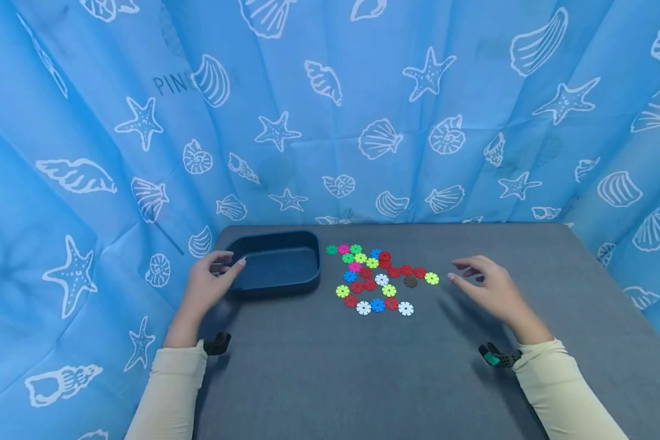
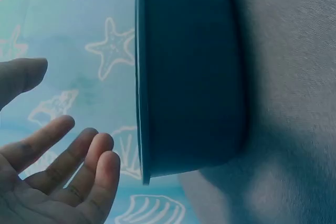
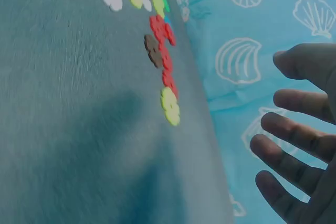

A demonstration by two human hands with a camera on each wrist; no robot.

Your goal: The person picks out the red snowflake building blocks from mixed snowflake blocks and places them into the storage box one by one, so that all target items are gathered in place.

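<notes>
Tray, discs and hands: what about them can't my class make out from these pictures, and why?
- Left wrist view: the inside of the tray, hidden by its outer wall; one end, cut off by the top edge.
- Left wrist view: part of the left hand, cut off by the picture's edges.
- Right wrist view: some of the discs, cut off by the top edge; part of the right hand, by the right edge.

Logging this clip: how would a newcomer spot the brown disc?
On the grey table, right of the dark tray, lie colourful notched discs. Below their red row in the head view sits the brown disc, alone in its colour.
</notes>
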